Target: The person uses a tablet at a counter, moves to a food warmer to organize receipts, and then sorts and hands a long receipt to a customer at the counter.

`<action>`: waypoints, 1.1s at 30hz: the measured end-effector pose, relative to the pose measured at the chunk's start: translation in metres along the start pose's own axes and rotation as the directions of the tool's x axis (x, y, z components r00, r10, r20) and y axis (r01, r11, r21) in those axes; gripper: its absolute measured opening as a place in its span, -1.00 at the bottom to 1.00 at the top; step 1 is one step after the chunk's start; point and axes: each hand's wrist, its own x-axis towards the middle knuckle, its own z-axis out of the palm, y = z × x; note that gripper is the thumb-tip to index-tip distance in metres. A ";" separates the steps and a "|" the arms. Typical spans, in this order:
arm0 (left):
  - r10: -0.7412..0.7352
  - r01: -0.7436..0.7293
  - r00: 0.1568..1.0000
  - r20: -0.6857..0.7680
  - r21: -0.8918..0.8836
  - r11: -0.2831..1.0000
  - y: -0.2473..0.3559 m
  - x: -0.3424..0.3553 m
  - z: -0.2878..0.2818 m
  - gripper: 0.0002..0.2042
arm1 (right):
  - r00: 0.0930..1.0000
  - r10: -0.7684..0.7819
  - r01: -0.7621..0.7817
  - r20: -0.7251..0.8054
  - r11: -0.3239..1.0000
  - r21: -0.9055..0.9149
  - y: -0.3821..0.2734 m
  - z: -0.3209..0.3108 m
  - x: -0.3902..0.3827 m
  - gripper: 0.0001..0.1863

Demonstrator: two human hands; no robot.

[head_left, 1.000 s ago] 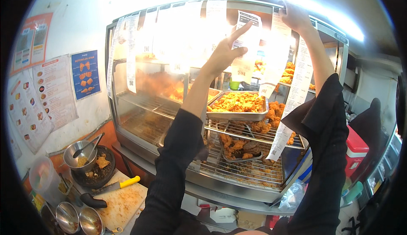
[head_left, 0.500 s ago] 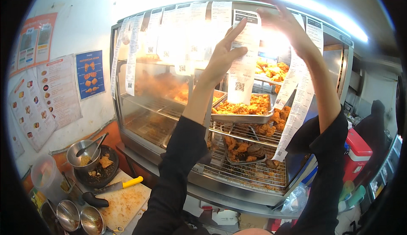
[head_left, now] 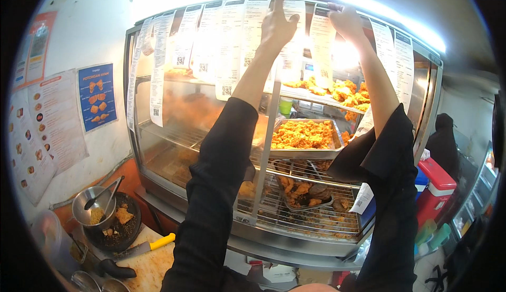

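Observation:
Both my arms, in black sleeves, reach up to the top front edge of a glass food warmer (head_left: 247,234). My left hand (head_left: 278,27) is at that edge, fingers stretched upward and thumb apart, in front of a long printed receipt (head_left: 295,47) hanging there. My right hand (head_left: 349,24) has its fingers curled at the upper right corner of another paper receipt (head_left: 322,41), which hangs from the edge between my hands. Exactly how the fingertips grip it is hard to see. Several more receipts (head_left: 229,49) hang in a row to the left, and others (head_left: 403,62) to the right.
Inside the warmer are a metal tray of fried chicken (head_left: 337,139) and wire racks (head_left: 327,223). At lower left lie a yellow-handled knife (head_left: 153,244), a cutting board (head_left: 150,268) and a metal bowl (head_left: 84,207). A red cool box (head_left: 437,186) stands at right.
The receipt between my hands has moved away from me, up against the warmer's top edge. My left hand rose to that edge; my right hand curled beside the receipt. The view shifted slightly.

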 end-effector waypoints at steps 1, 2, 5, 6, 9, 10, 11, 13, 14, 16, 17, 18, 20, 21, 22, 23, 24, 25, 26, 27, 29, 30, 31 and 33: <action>0.001 -0.001 1.000 0.023 -0.001 1.000 0.000 0.001 0.002 -0.51 | 0.999 0.032 -0.032 -0.001 0.995 -0.098 -0.001 0.001 -0.002 -0.64; -0.092 0.097 0.994 0.066 -0.087 0.991 0.004 -0.002 0.000 -0.56 | 0.998 0.066 -0.065 -0.003 0.980 -0.190 -0.012 0.000 -0.010 -0.65; 0.010 -0.004 1.000 0.029 -0.184 0.983 -0.010 -0.010 0.004 -0.59 | 0.941 -0.277 0.104 -0.193 0.783 -0.614 -0.007 0.009 -0.011 -0.67; 0.007 -0.001 1.000 0.030 -0.209 0.978 -0.014 -0.012 0.007 -0.58 | 0.853 -0.474 0.151 -0.218 0.624 -0.767 -0.002 0.010 -0.008 -0.68; 0.014 -0.008 1.000 0.021 -0.278 0.961 -0.022 -0.017 0.011 -0.55 | 0.879 -0.470 0.309 -0.073 0.681 -0.664 0.006 0.007 0.007 -0.74; 0.031 -0.027 0.999 0.010 -0.303 0.953 -0.023 -0.018 0.012 -0.54 | 0.917 -0.397 0.286 -0.045 0.731 -0.620 0.009 0.002 0.010 -0.76; 0.048 -0.046 0.999 -0.002 -0.317 0.947 -0.026 -0.019 0.011 -0.53 | 0.947 -0.322 0.259 -0.013 0.783 -0.565 0.004 -0.003 0.010 -0.77; 0.048 -0.042 0.999 0.007 -0.356 0.933 -0.033 -0.022 0.009 -0.53 | 0.926 -0.376 0.305 -0.012 0.767 -0.564 0.005 -0.003 0.010 -0.78; 0.051 -0.044 0.999 0.008 -0.381 0.923 -0.037 -0.023 0.010 -0.52 | 0.863 -0.503 0.372 -0.039 0.686 -0.626 0.009 -0.003 0.011 -0.79; 0.091 -0.096 0.995 -0.031 -0.370 0.924 -0.044 -0.024 0.015 -0.52 | 0.833 -0.551 0.396 -0.057 0.665 -0.633 0.015 -0.006 0.017 -0.79; 0.110 -0.120 0.993 -0.047 -0.362 0.924 -0.044 -0.026 0.014 -0.52 | 0.879 -0.474 0.361 -0.051 0.733 -0.577 0.016 -0.007 0.018 -0.78; 0.053 -0.034 0.998 0.029 -0.445 0.895 -0.043 -0.028 0.012 -0.52 | 0.919 -0.393 0.318 -0.039 0.794 -0.518 0.016 -0.006 0.020 -0.78; 0.108 -0.095 0.994 0.010 -0.410 0.907 -0.041 -0.029 0.010 -0.53 | 0.907 -0.421 0.355 0.026 0.727 -0.587 0.011 -0.012 0.018 -0.78; 0.135 -0.124 0.991 0.002 -0.390 0.912 -0.041 -0.029 0.009 -0.53 | 0.900 -0.432 0.374 0.060 0.692 -0.618 0.006 -0.014 0.016 -0.77; 0.131 -0.116 0.991 0.011 -0.392 0.913 -0.041 -0.029 0.007 -0.54 | 0.908 -0.416 0.356 0.046 0.712 -0.605 0.007 -0.014 0.017 -0.77; 0.125 -0.109 0.992 0.016 -0.399 0.911 -0.040 -0.030 0.006 -0.54 | 0.916 -0.401 0.340 0.034 0.727 -0.596 0.004 -0.015 0.018 -0.78; 0.120 -0.101 0.993 0.022 -0.406 0.908 -0.040 -0.030 0.005 -0.54 | 0.923 -0.385 0.324 0.023 0.742 -0.588 0.002 -0.017 0.019 -0.78; 0.122 -0.107 0.992 0.012 -0.408 0.906 -0.039 -0.030 0.005 -0.54 | 0.945 -0.324 0.281 0.040 0.746 -0.604 0.000 -0.018 0.020 -0.77; 0.126 -0.114 0.992 0.004 -0.406 0.907 -0.039 -0.030 0.005 -0.54 | 0.964 -0.260 0.237 0.054 0.750 -0.617 -0.009 -0.020 0.016 -0.77; 0.130 -0.121 0.991 -0.005 -0.403 0.907 -0.038 -0.030 0.004 -0.54 | 0.978 -0.196 0.194 0.066 0.752 -0.630 -0.016 -0.020 0.012 -0.76; 0.094 -0.040 0.992 0.089 -0.486 0.873 -0.033 -0.033 -0.001 -0.54 | 0.893 -0.437 0.259 -0.112 0.700 -0.666 -0.021 -0.011 0.006 -0.69; 0.078 0.005 0.987 0.137 -0.525 0.851 -0.028 -0.035 -0.005 -0.54 | 0.816 -0.545 0.283 -0.192 0.667 -0.689 -0.025 -0.008 0.001 -0.64; 0.123 -0.043 0.985 0.121 -0.522 0.852 -0.023 -0.041 -0.011 -0.54 | 0.861 -0.445 0.280 -0.246 0.819 -0.501 -0.029 -0.009 -0.004 -0.66; 0.195 -0.125 0.976 0.095 -0.489 0.864 -0.008 -0.062 -0.037 -0.54 | 0.944 -0.209 0.209 -0.255 0.978 -0.026 -0.069 -0.012 -0.042 -0.69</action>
